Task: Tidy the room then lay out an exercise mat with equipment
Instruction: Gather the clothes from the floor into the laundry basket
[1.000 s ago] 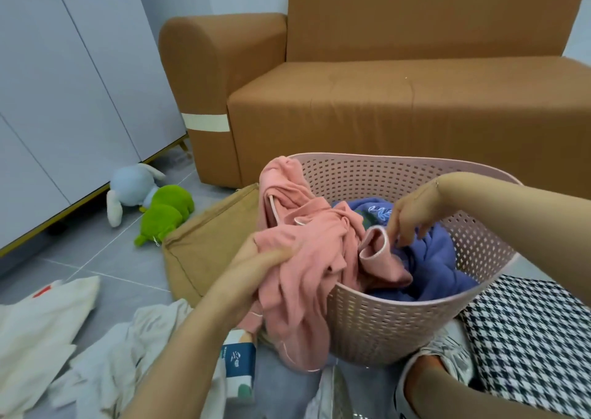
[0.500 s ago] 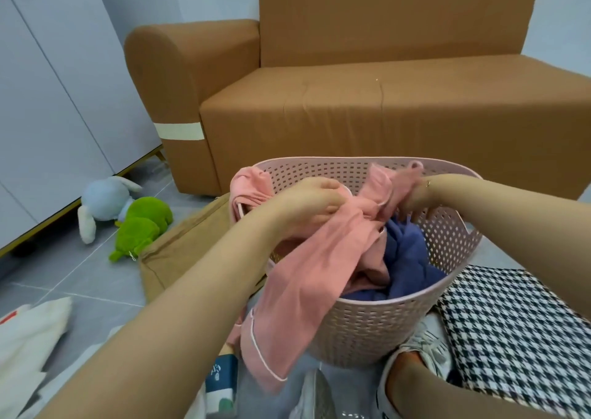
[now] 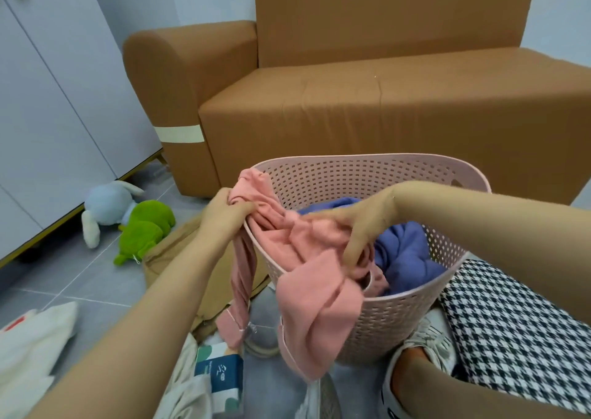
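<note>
- Pink perforated plastic laundry basket (image 3: 399, 319) at centre of the head view, on grey floor tiles (image 3: 80, 274), near rim toward 6 o'clock, far rim just before the brown sofa (image 3: 383, 114).
- Draped over the basket's rim at 9 o'clock: pink garment (image 3: 313, 297), two lengths hanging outside toward 7 o'clock; blue garment (image 3: 406, 252) lying inside.
- Left hand (image 3: 224, 214) at 9 o'clock of the basket, fingers curled tight round a bunch of the pink cloth at the rim.
- Right hand (image 3: 355, 226) over the basket's mouth, fingers pinching the same cloth.
- At 9 o'clock, beside the white cabinet (image 3: 48, 114): blue plush toy (image 3: 108, 204) touching green plush toy (image 3: 144, 226).
- Open tiles between the toys and white cloth (image 3: 28, 348) at 8 o'clock.
- Houndstooth fabric (image 3: 518, 332) at 4 o'clock, just beside the basket.
</note>
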Action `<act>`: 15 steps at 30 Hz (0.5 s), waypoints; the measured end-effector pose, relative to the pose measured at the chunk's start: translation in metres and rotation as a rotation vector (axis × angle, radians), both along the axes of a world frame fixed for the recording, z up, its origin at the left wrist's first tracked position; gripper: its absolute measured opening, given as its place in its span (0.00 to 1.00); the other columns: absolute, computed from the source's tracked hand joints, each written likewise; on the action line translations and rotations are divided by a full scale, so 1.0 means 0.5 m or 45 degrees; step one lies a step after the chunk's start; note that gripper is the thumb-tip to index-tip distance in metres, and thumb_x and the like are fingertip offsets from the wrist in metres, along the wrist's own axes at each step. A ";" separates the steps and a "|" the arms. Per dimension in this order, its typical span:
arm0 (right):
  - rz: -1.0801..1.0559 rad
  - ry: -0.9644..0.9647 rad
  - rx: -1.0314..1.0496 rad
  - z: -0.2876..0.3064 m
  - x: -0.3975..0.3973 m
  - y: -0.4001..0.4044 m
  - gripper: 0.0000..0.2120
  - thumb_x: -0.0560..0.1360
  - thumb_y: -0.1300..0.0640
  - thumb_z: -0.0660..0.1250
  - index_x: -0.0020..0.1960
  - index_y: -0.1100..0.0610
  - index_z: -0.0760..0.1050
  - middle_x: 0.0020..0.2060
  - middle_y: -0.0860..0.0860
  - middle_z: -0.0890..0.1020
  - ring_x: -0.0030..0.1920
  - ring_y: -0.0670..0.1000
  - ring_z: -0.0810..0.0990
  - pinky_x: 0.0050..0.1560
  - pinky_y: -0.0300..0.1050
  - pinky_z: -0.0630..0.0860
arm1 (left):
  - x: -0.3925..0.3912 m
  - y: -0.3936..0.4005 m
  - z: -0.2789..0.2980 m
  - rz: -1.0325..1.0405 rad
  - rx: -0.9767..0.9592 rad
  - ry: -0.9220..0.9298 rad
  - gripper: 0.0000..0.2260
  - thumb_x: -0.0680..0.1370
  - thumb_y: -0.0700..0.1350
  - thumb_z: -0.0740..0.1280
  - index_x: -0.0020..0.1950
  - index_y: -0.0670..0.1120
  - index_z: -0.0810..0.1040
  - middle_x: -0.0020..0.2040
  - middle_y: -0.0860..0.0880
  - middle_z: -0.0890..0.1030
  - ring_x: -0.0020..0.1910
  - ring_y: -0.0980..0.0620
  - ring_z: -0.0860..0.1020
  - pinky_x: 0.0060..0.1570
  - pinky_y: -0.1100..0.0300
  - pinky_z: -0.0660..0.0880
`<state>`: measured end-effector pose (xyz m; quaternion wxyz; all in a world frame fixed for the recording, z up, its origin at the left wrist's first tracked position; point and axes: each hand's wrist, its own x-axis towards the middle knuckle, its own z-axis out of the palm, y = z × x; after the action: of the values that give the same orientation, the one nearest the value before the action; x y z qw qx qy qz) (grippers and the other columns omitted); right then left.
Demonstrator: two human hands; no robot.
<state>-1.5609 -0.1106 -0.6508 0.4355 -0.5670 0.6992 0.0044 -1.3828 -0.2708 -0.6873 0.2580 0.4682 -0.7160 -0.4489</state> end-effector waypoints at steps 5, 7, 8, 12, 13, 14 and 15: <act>0.214 0.200 0.148 -0.015 0.062 -0.014 0.39 0.66 0.36 0.72 0.72 0.33 0.56 0.76 0.40 0.49 0.76 0.51 0.52 0.72 0.57 0.61 | 0.009 0.011 0.011 0.098 -0.502 -0.054 0.09 0.73 0.43 0.71 0.43 0.42 0.72 0.35 0.50 0.72 0.35 0.53 0.69 0.30 0.67 0.63; 0.152 0.069 0.184 -0.017 0.051 -0.016 0.23 0.68 0.38 0.72 0.60 0.37 0.71 0.69 0.43 0.64 0.69 0.51 0.64 0.67 0.53 0.68 | 0.012 0.018 0.023 0.102 -0.612 0.003 0.08 0.73 0.43 0.70 0.40 0.42 0.72 0.35 0.49 0.74 0.37 0.50 0.71 0.30 0.66 0.63; 0.110 0.001 0.158 -0.023 0.042 -0.014 0.11 0.69 0.41 0.72 0.50 0.39 0.76 0.60 0.45 0.72 0.61 0.50 0.70 0.62 0.49 0.72 | 0.010 0.021 0.033 0.090 -0.677 0.036 0.08 0.73 0.43 0.70 0.40 0.42 0.73 0.36 0.48 0.75 0.38 0.50 0.72 0.32 0.63 0.64; 0.071 0.110 -0.022 -0.069 -0.006 0.001 0.14 0.70 0.56 0.73 0.29 0.51 0.73 0.26 0.43 0.71 0.34 0.43 0.69 0.41 0.38 0.70 | -0.044 0.061 0.105 -0.074 -0.791 0.243 0.04 0.73 0.42 0.70 0.43 0.46 0.76 0.36 0.53 0.76 0.37 0.55 0.73 0.36 0.65 0.66; 0.062 0.145 -0.015 -0.074 -0.011 0.007 0.15 0.70 0.58 0.72 0.29 0.51 0.71 0.25 0.43 0.69 0.31 0.42 0.67 0.37 0.35 0.68 | -0.067 0.074 0.126 -0.151 -0.730 0.339 0.03 0.74 0.41 0.70 0.43 0.45 0.77 0.36 0.54 0.76 0.36 0.57 0.72 0.36 0.66 0.67; 0.048 0.158 -0.012 -0.078 -0.017 0.011 0.15 0.71 0.59 0.72 0.30 0.51 0.69 0.25 0.43 0.68 0.30 0.42 0.66 0.35 0.33 0.66 | -0.093 0.085 0.146 -0.233 -0.630 0.451 0.02 0.74 0.40 0.69 0.44 0.44 0.77 0.36 0.54 0.75 0.34 0.57 0.72 0.37 0.65 0.68; 0.032 0.187 -0.015 -0.077 -0.023 0.015 0.16 0.71 0.60 0.71 0.30 0.51 0.68 0.26 0.44 0.68 0.30 0.42 0.65 0.33 0.33 0.65 | -0.119 0.096 0.164 -0.317 -0.494 0.570 0.02 0.74 0.39 0.69 0.45 0.43 0.77 0.35 0.52 0.75 0.33 0.57 0.71 0.35 0.64 0.68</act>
<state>-1.5723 -0.1034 -0.6893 0.3795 -0.5765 0.7220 0.0473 -1.4426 -0.2228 -0.6052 0.4366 0.2086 -0.7654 -0.4242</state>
